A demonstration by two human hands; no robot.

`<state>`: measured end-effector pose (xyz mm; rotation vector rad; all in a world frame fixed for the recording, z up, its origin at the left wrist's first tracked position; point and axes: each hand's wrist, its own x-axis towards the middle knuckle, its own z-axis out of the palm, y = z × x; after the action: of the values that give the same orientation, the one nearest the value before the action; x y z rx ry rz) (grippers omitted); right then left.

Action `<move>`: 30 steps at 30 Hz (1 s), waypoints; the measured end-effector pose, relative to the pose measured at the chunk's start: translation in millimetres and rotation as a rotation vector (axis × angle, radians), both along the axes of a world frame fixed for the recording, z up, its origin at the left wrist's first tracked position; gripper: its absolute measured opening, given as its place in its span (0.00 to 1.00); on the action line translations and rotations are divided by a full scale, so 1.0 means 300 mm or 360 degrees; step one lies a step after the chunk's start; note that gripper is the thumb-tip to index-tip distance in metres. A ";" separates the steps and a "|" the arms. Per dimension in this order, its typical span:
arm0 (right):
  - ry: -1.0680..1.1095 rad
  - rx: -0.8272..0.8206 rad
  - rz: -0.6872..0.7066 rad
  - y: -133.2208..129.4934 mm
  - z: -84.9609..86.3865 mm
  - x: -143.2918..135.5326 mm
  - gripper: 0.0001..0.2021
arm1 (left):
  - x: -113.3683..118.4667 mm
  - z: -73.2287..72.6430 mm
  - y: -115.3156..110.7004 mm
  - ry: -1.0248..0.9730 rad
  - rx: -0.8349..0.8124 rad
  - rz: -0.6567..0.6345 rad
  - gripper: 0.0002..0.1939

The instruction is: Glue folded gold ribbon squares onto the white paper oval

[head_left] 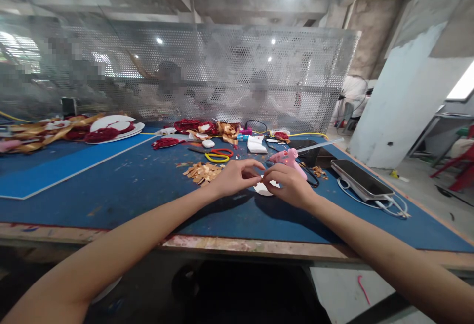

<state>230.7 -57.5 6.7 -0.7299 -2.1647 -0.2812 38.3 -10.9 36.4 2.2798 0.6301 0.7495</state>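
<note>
My left hand (237, 178) and my right hand (291, 183) meet above the blue table, thumbs and fingers pinched together. Whatever small thing lies between their fingertips is too hidden to name. Under the fingertips a white disc (262, 190) shows, partly covered by my right hand. Left of my left hand lies a pile of cut gold ribbon pieces (202, 173). Just behind my right hand rests a pink glue gun (289, 157) with a clear glue stick (320, 144) sticking out of its back.
Scissors with red and yellow handles (218, 155) lie behind the ribbon pile. A phone (361, 178) with a white cable sits at the right. Red and gold ribbon scraps (196, 126) line the back, before a perforated metal screen (222, 77). People sit beyond it.
</note>
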 end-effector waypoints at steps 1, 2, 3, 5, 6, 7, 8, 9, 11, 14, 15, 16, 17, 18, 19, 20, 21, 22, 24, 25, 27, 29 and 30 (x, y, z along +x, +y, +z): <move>-0.0005 -0.0005 -0.0004 0.000 -0.001 0.001 0.06 | 0.000 -0.002 0.001 0.0005 -0.0001 -0.0004 0.14; -0.0011 -0.0012 -0.0007 0.001 -0.003 0.001 0.06 | 0.000 -0.003 0.002 0.0011 -0.0003 -0.0007 0.14; -0.0020 -0.0021 -0.0012 0.001 -0.004 0.002 0.06 | 0.000 -0.005 0.002 0.0017 -0.0006 -0.0010 0.14; -0.0048 -0.0039 -0.0041 0.000 -0.004 0.002 0.07 | 0.000 -0.005 0.003 0.0023 -0.0012 -0.0013 0.15; -0.0061 -0.0054 -0.0061 -0.001 -0.003 0.002 0.07 | 0.000 -0.004 0.003 0.0019 -0.0007 -0.0010 0.15; -0.0062 -0.0077 -0.0083 -0.003 -0.001 0.001 0.07 | 0.000 -0.002 0.003 0.0009 0.0005 -0.0005 0.14; -0.0039 -0.0109 -0.0105 -0.005 0.002 0.000 0.07 | -0.001 0.002 0.002 -0.0007 0.0027 0.0005 0.14; 0.0012 -0.0151 -0.0123 -0.008 0.006 -0.001 0.07 | -0.002 0.006 0.002 -0.0025 0.0055 0.0022 0.13; 0.0196 -0.0227 -0.0145 -0.016 0.016 -0.004 0.06 | -0.003 0.014 0.002 -0.0058 0.0104 0.0065 0.12; 0.0506 -0.0243 -0.0143 -0.027 0.030 -0.009 0.06 | -0.005 0.022 0.002 -0.0076 0.0121 0.0085 0.13; 0.0575 -0.0227 -0.0130 -0.030 0.034 -0.010 0.07 | -0.005 0.023 0.001 -0.0073 0.0125 0.0083 0.14; 0.0624 -0.0207 -0.0109 -0.034 0.037 -0.012 0.08 | -0.004 0.023 -0.001 -0.0067 0.0131 0.0079 0.14; 0.0652 -0.0186 -0.0083 -0.037 0.040 -0.014 0.09 | -0.003 0.023 -0.003 -0.0062 0.0137 0.0076 0.13; 0.0663 -0.0162 -0.0057 -0.040 0.042 -0.015 0.10 | -0.001 0.022 -0.007 -0.0061 0.0144 0.0076 0.13; 0.0666 -0.0134 -0.0033 -0.043 0.044 -0.017 0.10 | 0.001 0.022 -0.011 -0.0065 0.0151 0.0079 0.12; 0.0661 -0.0106 -0.0013 -0.044 0.044 -0.018 0.10 | 0.003 0.022 -0.016 -0.0074 0.0158 0.0082 0.11; 0.0651 -0.0082 0.0002 -0.045 0.045 -0.020 0.11 | 0.005 0.023 -0.021 -0.0089 0.0167 0.0086 0.10; 0.0638 -0.0063 0.0013 -0.046 0.044 -0.021 0.11 | 0.007 0.024 -0.026 -0.0107 0.0179 0.0094 0.09; 0.0614 -0.0044 0.0021 -0.045 0.042 -0.022 0.11 | 0.011 0.027 -0.036 -0.0143 0.0204 0.0111 0.08; 0.0606 -0.0041 0.0022 -0.044 0.041 -0.022 0.11 | 0.012 0.028 -0.040 -0.0160 0.0214 0.0121 0.07; 0.0594 -0.0040 0.0017 -0.042 0.039 -0.021 0.11 | 0.014 0.029 -0.046 -0.0180 0.0234 0.0141 0.07; 0.0596 -0.0036 0.0018 -0.042 0.039 -0.018 0.11 | 0.015 0.029 -0.049 -0.0191 0.0252 0.0154 0.06; 0.0597 -0.0032 0.0022 -0.042 0.039 -0.017 0.11 | 0.015 0.028 -0.050 -0.0193 0.0259 0.0158 0.06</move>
<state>225.5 -70.2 18.3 -0.7159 -1.8178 -0.1040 42.7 -26.0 44.9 2.3414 0.6499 1.0122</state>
